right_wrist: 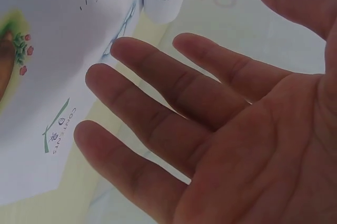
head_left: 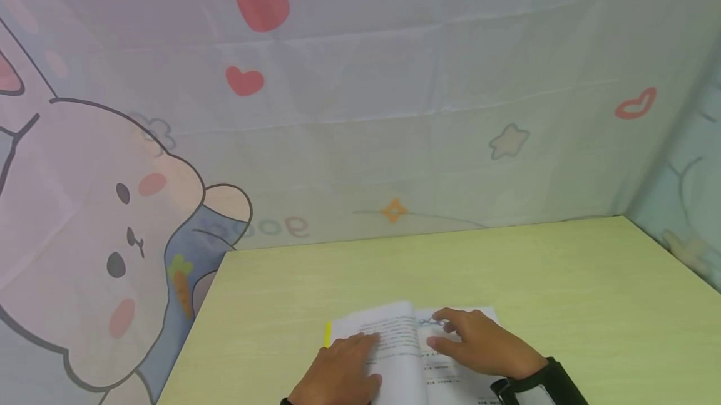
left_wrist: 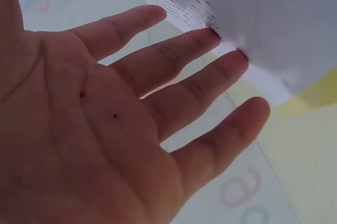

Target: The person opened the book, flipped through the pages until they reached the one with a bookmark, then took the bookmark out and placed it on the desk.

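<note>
An open book (head_left: pixel 398 330) lies at the table's near edge, its left page curving up toward the spine. My left hand (head_left: pixel 345 370) rests on the left page with its fingers spread; in the left wrist view, two fingertips (left_wrist: pixel 231 58) meet the paper. Over the right page (head_left: pixel 442 370) is my right hand (head_left: pixel 485 342), fingers extended and the thumb apart. The right wrist view shows straight fingers (right_wrist: pixel 152 124) by a page (right_wrist: pixel 68 76) with a green-marked contents heading and a flower drawing. Palms of both hands are bare, holding nothing.
The pale yellow-green table (head_left: pixel 439 273) stretches back to a printed cloth backdrop (head_left: pixel 360 92) with hearts and a rabbit. A yellow edge (head_left: pixel 328 333) of the book shows at its left. A black band (head_left: pixel 543 386) circles the right wrist.
</note>
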Demonstrator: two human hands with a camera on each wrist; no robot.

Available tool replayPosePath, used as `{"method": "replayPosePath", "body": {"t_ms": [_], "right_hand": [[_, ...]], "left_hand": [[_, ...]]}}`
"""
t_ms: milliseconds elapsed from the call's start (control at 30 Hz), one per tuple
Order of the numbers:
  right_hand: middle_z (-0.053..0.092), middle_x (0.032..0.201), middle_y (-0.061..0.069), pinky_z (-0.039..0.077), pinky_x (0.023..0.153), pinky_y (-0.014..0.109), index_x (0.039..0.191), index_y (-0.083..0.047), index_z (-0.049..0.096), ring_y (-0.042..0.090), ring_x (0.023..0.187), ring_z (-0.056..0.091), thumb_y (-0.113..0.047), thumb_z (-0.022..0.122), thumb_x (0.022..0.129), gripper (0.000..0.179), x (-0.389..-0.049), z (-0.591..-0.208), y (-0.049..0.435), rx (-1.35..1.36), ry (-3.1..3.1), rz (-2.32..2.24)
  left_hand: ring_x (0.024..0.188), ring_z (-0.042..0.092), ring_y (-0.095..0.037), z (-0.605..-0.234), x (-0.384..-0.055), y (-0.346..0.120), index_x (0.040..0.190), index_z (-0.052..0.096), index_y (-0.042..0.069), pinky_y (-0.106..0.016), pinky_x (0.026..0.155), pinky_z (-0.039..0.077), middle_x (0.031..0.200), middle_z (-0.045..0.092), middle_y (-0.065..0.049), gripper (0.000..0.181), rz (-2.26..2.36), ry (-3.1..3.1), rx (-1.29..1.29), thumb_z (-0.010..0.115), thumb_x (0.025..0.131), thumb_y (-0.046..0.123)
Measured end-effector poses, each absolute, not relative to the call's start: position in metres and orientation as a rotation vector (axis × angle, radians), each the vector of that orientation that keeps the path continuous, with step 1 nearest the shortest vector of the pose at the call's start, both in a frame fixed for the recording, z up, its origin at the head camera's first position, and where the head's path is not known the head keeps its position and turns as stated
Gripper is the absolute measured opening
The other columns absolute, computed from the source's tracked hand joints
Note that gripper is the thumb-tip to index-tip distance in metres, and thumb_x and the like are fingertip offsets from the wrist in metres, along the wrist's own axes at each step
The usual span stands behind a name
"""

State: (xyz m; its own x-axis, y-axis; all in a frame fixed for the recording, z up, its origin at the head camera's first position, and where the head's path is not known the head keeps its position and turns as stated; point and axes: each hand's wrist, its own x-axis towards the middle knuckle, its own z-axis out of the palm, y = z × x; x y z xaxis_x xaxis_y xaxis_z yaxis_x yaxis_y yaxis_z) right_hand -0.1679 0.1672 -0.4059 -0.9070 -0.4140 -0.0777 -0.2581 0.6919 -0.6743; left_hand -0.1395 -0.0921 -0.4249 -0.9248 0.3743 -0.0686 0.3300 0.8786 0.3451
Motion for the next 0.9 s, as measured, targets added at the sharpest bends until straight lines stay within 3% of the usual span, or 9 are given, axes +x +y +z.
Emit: {"method": "replayPosePath", "body": {"t_ms": [233,567,900], "right_hand": [[0.069,0.110,0.018,0.054,0.080,0.051,0.130,0.003,0.061,0.030,0.098,0.067,-0.033,0.073,0.092,0.054,-0.1691,-0.4104,0.1684,-0.452,2.729,-0.980],[0.068,0.112,0.017,0.052,0.074,0.044,0.133,0.000,0.060,0.026,0.093,0.064,-0.038,0.075,0.090,0.060,-0.1725,-0.4139,0.1707,-0.319,2.799,-0.853],[0.069,0.106,0.011,0.046,0.068,0.039,0.134,0.004,0.058,0.021,0.076,0.057,-0.038,0.075,0.090,0.063,-0.1729,-0.4119,0.1706,-0.280,2.809,-0.823]], "left_hand": [[0.124,0.058,-0.030,-0.4255,-0.1419,-0.0922,0.140,0.058,0.005,-0.051,0.099,0.046,0.136,0.062,-0.010,0.056,0.540,2.920,0.534,0.065,0.090,0.029],[0.114,0.063,-0.032,-0.4275,-0.1436,-0.0935,0.140,0.058,0.006,-0.052,0.094,0.048,0.128,0.066,-0.013,0.057,0.565,2.923,0.437,0.066,0.090,0.033],[0.111,0.063,-0.032,-0.4280,-0.1447,-0.0977,0.138,0.058,0.005,-0.052,0.092,0.049,0.123,0.068,-0.014,0.056,0.542,2.943,0.488,0.064,0.090,0.033]]}}
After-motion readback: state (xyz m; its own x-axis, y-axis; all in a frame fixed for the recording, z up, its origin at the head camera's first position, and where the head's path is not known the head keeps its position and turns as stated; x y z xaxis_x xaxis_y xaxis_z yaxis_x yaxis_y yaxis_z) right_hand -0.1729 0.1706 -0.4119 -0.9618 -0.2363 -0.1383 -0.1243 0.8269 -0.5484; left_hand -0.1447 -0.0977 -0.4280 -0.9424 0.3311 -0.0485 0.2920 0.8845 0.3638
